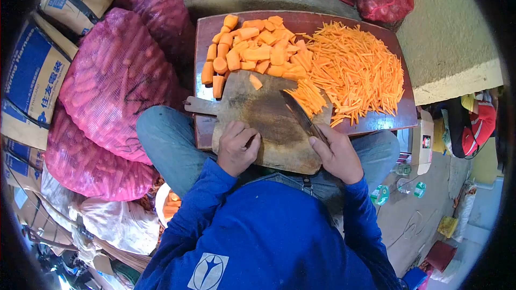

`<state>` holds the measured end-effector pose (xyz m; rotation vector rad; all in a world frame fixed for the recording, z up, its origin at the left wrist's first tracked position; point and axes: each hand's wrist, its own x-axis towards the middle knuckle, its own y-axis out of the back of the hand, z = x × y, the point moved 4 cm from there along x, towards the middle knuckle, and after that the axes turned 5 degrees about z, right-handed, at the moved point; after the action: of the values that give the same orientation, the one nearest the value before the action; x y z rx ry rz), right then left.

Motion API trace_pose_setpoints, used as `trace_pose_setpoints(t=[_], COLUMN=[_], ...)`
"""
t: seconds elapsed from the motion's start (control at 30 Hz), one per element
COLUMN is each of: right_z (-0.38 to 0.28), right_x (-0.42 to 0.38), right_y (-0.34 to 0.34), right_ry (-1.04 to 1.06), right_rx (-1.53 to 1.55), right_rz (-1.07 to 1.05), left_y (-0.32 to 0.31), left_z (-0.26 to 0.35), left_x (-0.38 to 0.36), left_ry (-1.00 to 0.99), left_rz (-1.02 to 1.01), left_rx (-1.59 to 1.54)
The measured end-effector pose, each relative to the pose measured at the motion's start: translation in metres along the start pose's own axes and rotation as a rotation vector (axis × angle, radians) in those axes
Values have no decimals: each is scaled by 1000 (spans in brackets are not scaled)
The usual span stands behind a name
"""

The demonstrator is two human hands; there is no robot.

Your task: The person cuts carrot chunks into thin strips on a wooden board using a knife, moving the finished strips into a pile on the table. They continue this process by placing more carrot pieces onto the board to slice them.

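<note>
My right hand (338,153) grips the handle of a knife (304,117), its dark blade slanting up and left across the cutting board. Against the blade's right side lies a small pile of carrot strips (307,96) at the board's edge. My left hand (237,147) rests on the lower left of the wooden cutting board (269,153), fingers curled in, with nothing showing between them. One small carrot piece (255,81) sits near the board's top edge. Beyond the board are peeled carrot chunks (258,48) on the left and a large heap of carrot shreds (357,67) on the right.
The board lies partly on a low reddish table (207,134). Pink mesh sacks of carrots (118,86) stand at the left beside cardboard boxes (32,75). A white bucket (160,204) with carrot pieces is at my left. Plastic bottles (403,185) lie at the right.
</note>
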<state>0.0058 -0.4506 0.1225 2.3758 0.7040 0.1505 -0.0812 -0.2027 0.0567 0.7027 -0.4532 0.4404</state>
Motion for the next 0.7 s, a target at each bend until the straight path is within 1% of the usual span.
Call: trace_pose_setpoints(t=[0.07, 0.13, 0.2, 0.27, 0.3, 0.33, 0.37, 0.4, 0.43, 0.5, 0.53, 0.6, 0.63, 0.7], right_z=[-2, 5, 12, 13, 9, 6, 8, 11, 12, 8, 6, 3, 2, 4], right_x=[-2, -4, -4, -7, -9, -11, -12, -13, -15, -16, -16, -16, -17, -18], right_y=[-1, -11, -13, -11, -8, -7, -8, -12, -14, -15, -15, -14, -14, -14], right_ry=[30, -26, -14, 1, 43, 85, 86, 86, 85, 74, 61, 52, 49, 46], right_rx=[14, -42, -33, -22, 3, 27, 32, 11, -10, -40, -73, -76, -80, -75], right_rz=[19, -38, -5, 21, 30, 38, 44, 4, -35, -35, -41, -32, -35, -27], left_y=[0, 2, 2, 2, 2, -1, -7, -15, -26, -56, -73, -113, -123, -145], left_z=[1, 5, 4, 4, 3, 4, 2, 4, 4, 3, -4, -14, -14, -20], left_x=[2, 7, 15, 32, 44, 60, 77, 94, 111, 144, 161, 181, 189, 196], left_ry=[20, 39, 201, 174, 155, 65, 60, -7, -75, -213, -223, -459, -466, -575], left_rz=[-9, -21, -24, -37, -45, -78, -82, -136, -190, -237, -242, -413, -416, -568], left_rx=[-14, -30, -135, -139, -143, -134, -132, -102, -73, -1, -4, 188, 185, 479])
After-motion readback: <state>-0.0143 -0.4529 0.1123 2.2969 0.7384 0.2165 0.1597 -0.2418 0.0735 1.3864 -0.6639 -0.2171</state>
